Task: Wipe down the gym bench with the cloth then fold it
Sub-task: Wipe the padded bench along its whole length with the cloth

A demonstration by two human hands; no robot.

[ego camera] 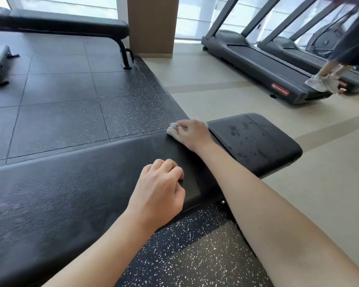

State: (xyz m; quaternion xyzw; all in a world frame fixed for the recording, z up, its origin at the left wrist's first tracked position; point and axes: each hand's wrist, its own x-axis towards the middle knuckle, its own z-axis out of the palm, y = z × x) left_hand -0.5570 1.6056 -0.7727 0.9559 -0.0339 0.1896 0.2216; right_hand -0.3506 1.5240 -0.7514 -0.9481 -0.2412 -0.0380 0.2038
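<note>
Right hand [192,133] grips cloth [173,131] on wet-spotted bench [71,183] (treadmills [257,63] behind); left hand [160,189] rests curled, empty.

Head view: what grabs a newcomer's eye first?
The right hand pressing a crumpled white cloth onto the long black padded gym bench at centre. Just right of it, wet droplets spot the bench's seat pad. The left hand rests knuckles-curled on the bench's near edge.
</note>
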